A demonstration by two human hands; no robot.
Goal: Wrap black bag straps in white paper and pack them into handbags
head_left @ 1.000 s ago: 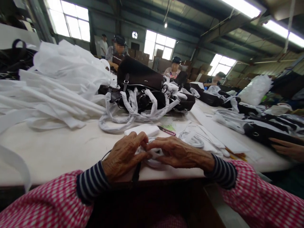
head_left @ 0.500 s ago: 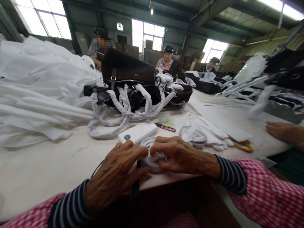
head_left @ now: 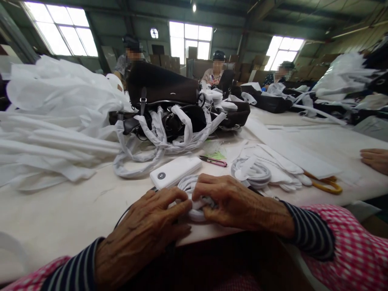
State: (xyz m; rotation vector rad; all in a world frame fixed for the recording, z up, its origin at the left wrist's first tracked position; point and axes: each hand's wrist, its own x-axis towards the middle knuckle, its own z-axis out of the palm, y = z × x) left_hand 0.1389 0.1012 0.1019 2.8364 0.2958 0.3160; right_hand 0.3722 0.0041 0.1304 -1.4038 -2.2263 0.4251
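Observation:
A coil of white wrapped cord (head_left: 188, 184) lies near the table's front edge, between my hands and partly hidden by them. My left hand (head_left: 154, 220) pinches the coil's left side with thumb and index finger. Curled over the right side of the same coil, my right hand (head_left: 230, 198) grips it with bent fingers. Just behind the coil is a white power bank (head_left: 177, 170) with a dark round spot. Pink-handled thread snips (head_left: 215, 161) lie beyond it. A second white coil (head_left: 253, 173) rests to the right of my right hand.
White gloves (head_left: 280, 173) and yellow scissor handles (head_left: 329, 186) lie to the right. Dark bags (head_left: 163, 87) with white-wrapped handles are heaped ahead. White sheet material (head_left: 60, 109) is piled at left. Another person's hand (head_left: 376, 159) rests at the right edge. Several people sit across.
My left thumb and index finger have come together at the coil. The view has shifted slightly left. A blurred white piece at the right is no longer in its earlier place.

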